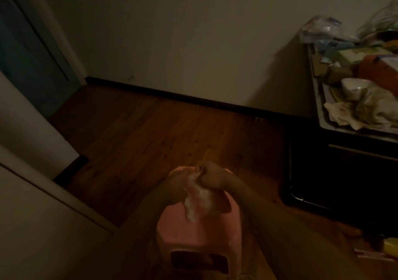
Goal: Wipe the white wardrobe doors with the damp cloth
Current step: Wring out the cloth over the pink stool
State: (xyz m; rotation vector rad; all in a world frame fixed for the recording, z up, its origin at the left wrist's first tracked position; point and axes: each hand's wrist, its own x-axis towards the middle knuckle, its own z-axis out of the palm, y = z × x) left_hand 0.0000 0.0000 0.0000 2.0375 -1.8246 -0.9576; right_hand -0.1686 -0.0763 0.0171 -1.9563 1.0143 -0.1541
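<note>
the cloth is partly hidden inside the right hand.

Under you: reddish-brown wooden plank floor. Directly on it: a pink plastic stool at bottom centre, the white wardrobe on your left, and a dark low cabinet on your right against the wall. The cabinet top carries a shallow metal tray. On the tray: a white round bowl, a crumpled stained whitish wad (cloth or paper, can't tell), an orange cardboard box, and clear plastic bags at the far end.
</note>
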